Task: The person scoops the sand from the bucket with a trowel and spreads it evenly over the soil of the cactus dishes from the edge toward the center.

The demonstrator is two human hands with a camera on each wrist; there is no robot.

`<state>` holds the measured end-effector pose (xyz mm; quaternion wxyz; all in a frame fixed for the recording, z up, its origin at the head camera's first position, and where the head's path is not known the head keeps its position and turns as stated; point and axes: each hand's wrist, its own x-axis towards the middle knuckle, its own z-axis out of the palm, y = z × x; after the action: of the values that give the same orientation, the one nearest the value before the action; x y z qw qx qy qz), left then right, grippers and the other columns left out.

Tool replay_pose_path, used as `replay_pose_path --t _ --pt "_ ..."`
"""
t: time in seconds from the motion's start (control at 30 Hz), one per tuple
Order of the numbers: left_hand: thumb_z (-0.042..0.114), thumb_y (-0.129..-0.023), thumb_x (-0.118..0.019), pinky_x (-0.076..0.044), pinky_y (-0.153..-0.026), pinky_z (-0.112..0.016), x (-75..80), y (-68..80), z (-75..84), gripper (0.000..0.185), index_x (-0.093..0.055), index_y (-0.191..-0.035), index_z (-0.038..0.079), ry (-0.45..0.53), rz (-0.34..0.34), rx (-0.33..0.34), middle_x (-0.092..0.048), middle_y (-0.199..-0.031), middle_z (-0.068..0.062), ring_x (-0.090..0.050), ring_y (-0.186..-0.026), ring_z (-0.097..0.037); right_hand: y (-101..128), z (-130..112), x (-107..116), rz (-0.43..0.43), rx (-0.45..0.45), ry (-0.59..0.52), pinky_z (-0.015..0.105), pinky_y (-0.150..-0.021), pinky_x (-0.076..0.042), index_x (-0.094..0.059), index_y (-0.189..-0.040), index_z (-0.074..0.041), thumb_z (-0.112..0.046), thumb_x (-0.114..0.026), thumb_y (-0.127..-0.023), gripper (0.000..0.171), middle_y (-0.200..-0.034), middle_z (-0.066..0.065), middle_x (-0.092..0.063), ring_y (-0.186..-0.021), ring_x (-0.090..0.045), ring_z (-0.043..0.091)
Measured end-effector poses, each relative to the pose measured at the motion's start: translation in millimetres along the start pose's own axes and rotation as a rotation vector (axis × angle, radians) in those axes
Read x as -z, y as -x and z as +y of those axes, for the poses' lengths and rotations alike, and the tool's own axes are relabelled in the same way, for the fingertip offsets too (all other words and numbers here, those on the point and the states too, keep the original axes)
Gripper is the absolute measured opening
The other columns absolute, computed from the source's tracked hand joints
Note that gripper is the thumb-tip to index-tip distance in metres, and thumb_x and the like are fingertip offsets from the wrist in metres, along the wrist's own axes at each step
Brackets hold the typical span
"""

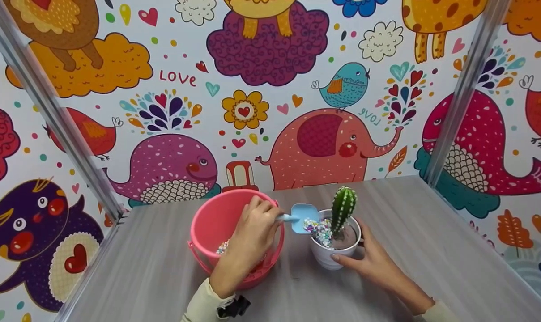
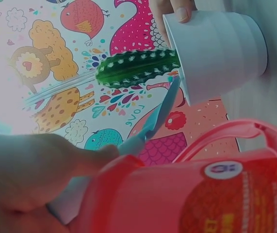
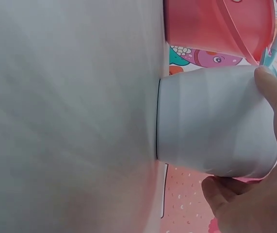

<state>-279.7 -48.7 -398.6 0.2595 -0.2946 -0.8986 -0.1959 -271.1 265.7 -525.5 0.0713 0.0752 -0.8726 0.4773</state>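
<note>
My left hand (image 1: pixel 255 226) grips the handle of a light blue toy shovel (image 1: pixel 304 211) above a pink bucket (image 1: pixel 204 223). The shovel's blade tips over the left rim of a white flowerpot (image 1: pixel 330 259), with small multicoloured pebbles (image 1: pixel 320 229) at its edge and inside the pot. A green cactus (image 1: pixel 343 208) stands upright in the pot, with bare grey-brown filling on the right side. My right hand (image 1: pixel 377 264) holds the pot from the right, thumb at the near side and fingers behind. In the right wrist view, the pot's base (image 3: pixel 165 121) sits on the table.
More pebbles (image 1: pixel 223 247) lie inside the bucket, partly hidden by my left forearm. Its pink handle (image 2: pixel 225 128) hangs down outside. The grey table (image 1: pixel 158 264) ends at a wall (image 1: pixel 252 147) printed with cartoon animals, with metal posts (image 1: pixel 458 89) at the corners.
</note>
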Motion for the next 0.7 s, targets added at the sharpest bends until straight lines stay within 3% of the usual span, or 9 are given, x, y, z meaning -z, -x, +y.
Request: replay_pose_path --t 0.2,0.53,0.7 --pt "0.025 -0.089 -0.090 -0.052 -0.083 -0.034 -7.1 -0.9 0.8 0.024 -0.085 -0.110 0.013 -0.118 0.060 -0.043 -0.078 -0.107 -0.004 -0.056 -0.100 -0.020 0 -2 -2 0.015 0.001 0.005 0.064 -0.119 -0.043 -0.020 -0.170 -0.022 -0.053 -0.093 -0.082 0.118 -0.167 0.013 -0.046 -0.147 -0.054 0.033" --pt "0.025 -0.094 -0.086 -0.052 -0.084 -0.035 -13.4 -0.3 1.7 0.021 -0.084 -0.110 0.012 -0.137 0.104 -0.042 -0.078 -0.108 -0.005 -0.056 -0.102 -0.021 0 -2 -5 0.045 0.037 -0.006 0.061 -0.117 -0.046 -0.017 -0.172 -0.019 -0.051 -0.094 -0.082 0.123 -0.169 0.015 -0.042 -0.151 -0.050 0.035" --pt "0.023 -0.094 -0.086 -0.052 -0.083 -0.035 -19.1 -1.2 1.3 0.020 -0.084 -0.110 0.011 -0.164 0.131 -0.051 -0.077 -0.105 -0.006 -0.056 -0.102 -0.021 1 -3 -5 0.035 0.025 -0.017 0.063 -0.120 -0.042 -0.014 -0.172 -0.024 -0.054 -0.094 -0.081 0.124 -0.172 0.013 -0.037 -0.154 -0.046 0.034"
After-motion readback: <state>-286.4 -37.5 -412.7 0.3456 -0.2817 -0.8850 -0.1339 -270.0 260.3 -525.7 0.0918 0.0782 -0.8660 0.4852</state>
